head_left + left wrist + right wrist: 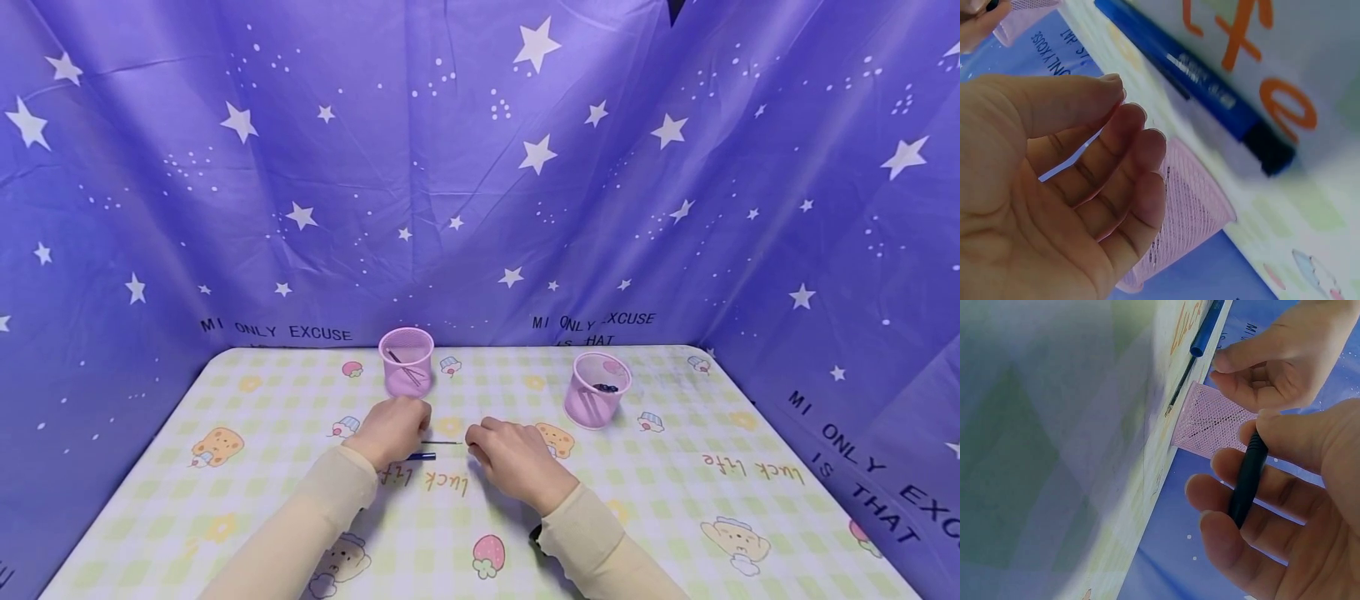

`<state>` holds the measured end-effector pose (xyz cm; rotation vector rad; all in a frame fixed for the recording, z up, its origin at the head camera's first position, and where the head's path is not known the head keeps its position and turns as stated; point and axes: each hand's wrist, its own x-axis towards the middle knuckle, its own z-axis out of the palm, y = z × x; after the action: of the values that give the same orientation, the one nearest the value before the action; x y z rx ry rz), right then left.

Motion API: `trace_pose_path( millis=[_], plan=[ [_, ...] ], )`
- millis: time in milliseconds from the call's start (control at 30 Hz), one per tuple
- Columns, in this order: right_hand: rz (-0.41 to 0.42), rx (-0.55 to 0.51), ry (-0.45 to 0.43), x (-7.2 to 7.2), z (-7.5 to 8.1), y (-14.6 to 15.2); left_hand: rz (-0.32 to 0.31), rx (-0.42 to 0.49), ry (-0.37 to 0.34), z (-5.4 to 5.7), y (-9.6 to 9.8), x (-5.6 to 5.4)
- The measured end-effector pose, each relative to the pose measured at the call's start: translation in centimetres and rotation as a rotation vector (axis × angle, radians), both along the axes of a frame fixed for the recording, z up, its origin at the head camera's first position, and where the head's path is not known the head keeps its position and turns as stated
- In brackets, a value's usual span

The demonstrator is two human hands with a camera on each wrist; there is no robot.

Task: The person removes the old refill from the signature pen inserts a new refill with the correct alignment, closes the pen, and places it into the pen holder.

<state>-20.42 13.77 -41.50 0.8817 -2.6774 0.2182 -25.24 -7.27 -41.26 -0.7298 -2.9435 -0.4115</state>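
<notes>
My right hand (517,462) pinches a short, dark, tapered pen part (1249,478), ribbed at one end, between thumb and fingers. Over the table's middle, my left hand (390,433) has its fingers loosely bent and thumb tip near the index finger. I see nothing held in it. Close to that hand lies a blue pen barrel (1191,75) with a black end. A thin pen refill (1182,384) lies alongside the barrel, partly hidden by it in the right wrist view.
A pink mesh cup (407,367) with thin sticks in it stands at the back, left of centre. Another pink mesh cup (596,392), with small dark pieces inside, stands to the right. A checked cloth (660,517) covers the table; a purple starred curtain (465,167) hangs behind.
</notes>
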Motion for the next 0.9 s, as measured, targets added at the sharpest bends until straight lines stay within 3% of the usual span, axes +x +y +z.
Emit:
trace_pose_path(
  millis=[300, 600, 900],
  plan=[
    [0.000, 0.006, 0.003, 0.0, 0.0, 0.0, 0.004, -0.014, 0.065, 1.2, -0.9, -0.4],
    [0.001, 0.006, -0.007, 0.0, -0.1, 0.0, 0.010, 0.028, 0.049, 3.6, -1.8, -0.9],
    [-0.003, 0.005, -0.008, 0.0, -0.1, 0.0, -0.010, 0.028, 0.111, 5.7, -2.3, -1.9]
  ],
)
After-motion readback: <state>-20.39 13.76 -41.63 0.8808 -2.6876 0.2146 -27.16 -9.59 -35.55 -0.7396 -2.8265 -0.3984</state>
